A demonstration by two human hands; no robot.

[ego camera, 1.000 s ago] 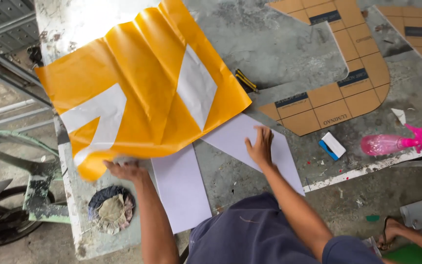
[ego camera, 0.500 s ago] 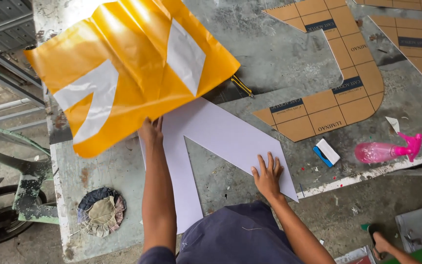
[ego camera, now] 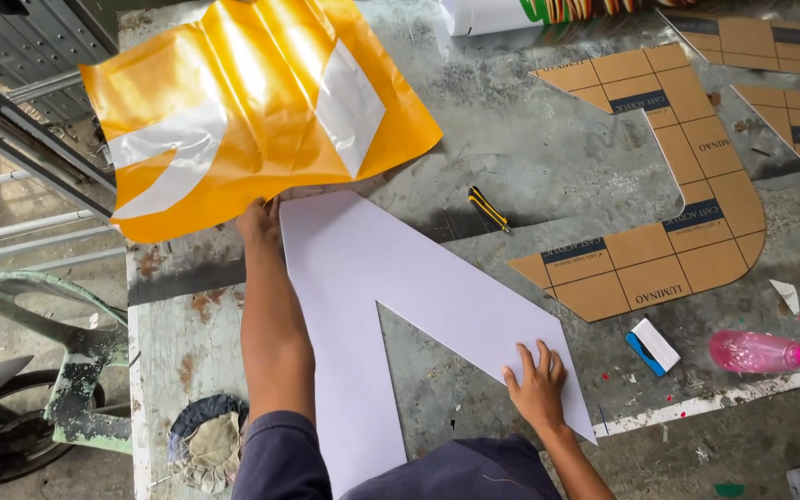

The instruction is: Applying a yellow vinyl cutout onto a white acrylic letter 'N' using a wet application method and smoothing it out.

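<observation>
I watch from the head camera as the left hand (ego camera: 259,220) pinches the near edge of an orange film (ego camera: 243,111), its grip closed on that edge where the film meets the top of a white V-shaped panel (ego camera: 391,278). The right hand (ego camera: 537,384) lies flat, fingers spread, on the panel's lower right arm, holding nothing.

The film lies beyond the left grip, rumpled and glossy, with white cut shapes showing through. I judge it light, limp and quick to crease or cling to itself; the edge is the sensible place to hold it. The panel lies flat on the counter (ego camera: 530,167) between the two hands. It looks thin, stiff and smooth, likely to slide unless pressed, as the right palm does.

Just beyond and right of the left grip lies a yellow-and-black knife (ego camera: 489,207). Farther right, well apart, is a brown-papered cutout (ego camera: 687,213). Right of the right hand sit a squeegee (ego camera: 652,346) and a pink spray bottle (ego camera: 761,352). A rag (ego camera: 204,444) sits near the left elbow. Nothing lies on the panel itself.
</observation>
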